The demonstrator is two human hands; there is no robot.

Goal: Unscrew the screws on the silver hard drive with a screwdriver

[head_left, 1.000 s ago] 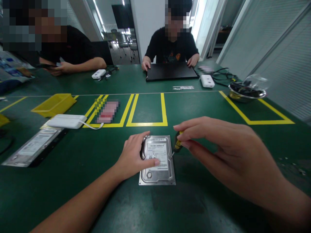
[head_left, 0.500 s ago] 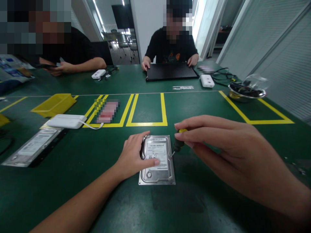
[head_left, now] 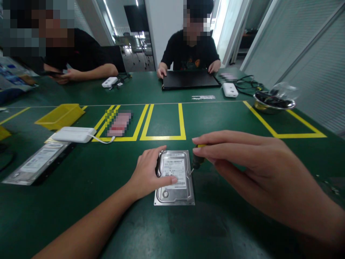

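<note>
A silver hard drive (head_left: 175, 165) with a white label lies flat on the green table in front of me. My left hand (head_left: 149, 172) grips its left side, thumb across the label and fingers along the edge. Between the fingertips of my right hand (head_left: 242, 162) is a small screwdriver (head_left: 198, 158) with a dark and yellow handle. The screwdriver leans slightly, its thin tip at the drive's right edge. Whether the tip sits in a screw is too small to tell.
To the left lie a second hard drive (head_left: 37, 162), a white power bank (head_left: 74, 134) and a yellow bin (head_left: 60, 117). A pink phone (head_left: 120, 124) rests inside yellow tape. At right stands a metal bowl (head_left: 275, 104) of dark parts. Across the table, a person holds a black panel (head_left: 190, 80).
My right hand has shifted slightly left and down, and its fingers have moved a little on the screwdriver handle. The left hand and hard drive stay in place.
</note>
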